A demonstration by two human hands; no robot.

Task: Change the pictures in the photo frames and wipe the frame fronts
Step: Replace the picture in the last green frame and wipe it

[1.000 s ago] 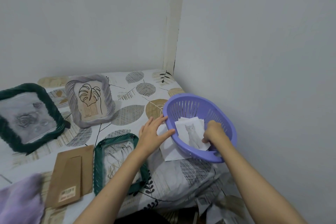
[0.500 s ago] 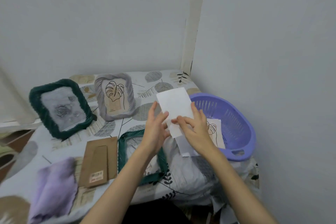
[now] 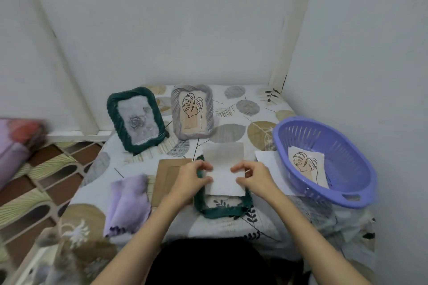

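Between both hands a white picture sheet (image 3: pixel 224 164) hangs, blank side up, over an empty dark green frame (image 3: pixel 221 211) lying flat near the table's front. My left hand (image 3: pixel 193 177) pinches the sheet's left edge and my right hand (image 3: pixel 253 174) pinches its right edge. The brown cardboard frame back (image 3: pixel 165 177) lies just left of that frame. A purple cloth (image 3: pixel 128 203) sits further left. Two frames stand at the back: a dark green one with a rose picture (image 3: pixel 136 120) and a grey one with a leaf drawing (image 3: pixel 192 111).
A purple plastic basket (image 3: pixel 342 183) at the right holds a leaf drawing (image 3: pixel 305 166), with a white sheet (image 3: pixel 266 159) under its left rim. Walls close in behind and to the right. The leaf-print tablecloth (image 3: pixel 234 133) covers a small table; patterned floor lies left.
The sheet taken from the basket has come down and left, from in front of the basket to over the flat green frame. The camera has tilted and pulled back.
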